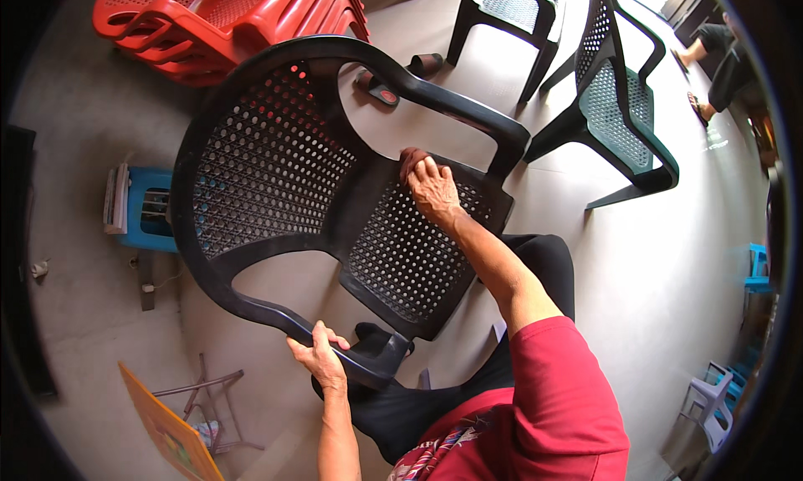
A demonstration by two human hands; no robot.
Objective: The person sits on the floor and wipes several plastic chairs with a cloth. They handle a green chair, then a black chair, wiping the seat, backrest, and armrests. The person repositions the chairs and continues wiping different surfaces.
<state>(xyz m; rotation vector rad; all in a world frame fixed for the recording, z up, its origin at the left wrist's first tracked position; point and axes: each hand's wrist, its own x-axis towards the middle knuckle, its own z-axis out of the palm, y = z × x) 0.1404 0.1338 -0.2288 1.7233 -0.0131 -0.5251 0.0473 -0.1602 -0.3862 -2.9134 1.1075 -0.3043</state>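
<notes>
Black plastic forms the perforated armchair [355, 201] across the frame's centre; it is probably light and stiff, slightly slippery, and best held by an armrest. At lower centre, the left hand [320, 360] curls round the nearer armrest [272, 313], the chair extending up-frame from it. Beyond, mid-frame, the right hand [434, 188] presses a bunched maroon cloth [411, 161] onto the seat [393, 284], whose mesh lies beneath it. Farther off, stacked red chairs [297, 17] fill the upper left.
</notes>
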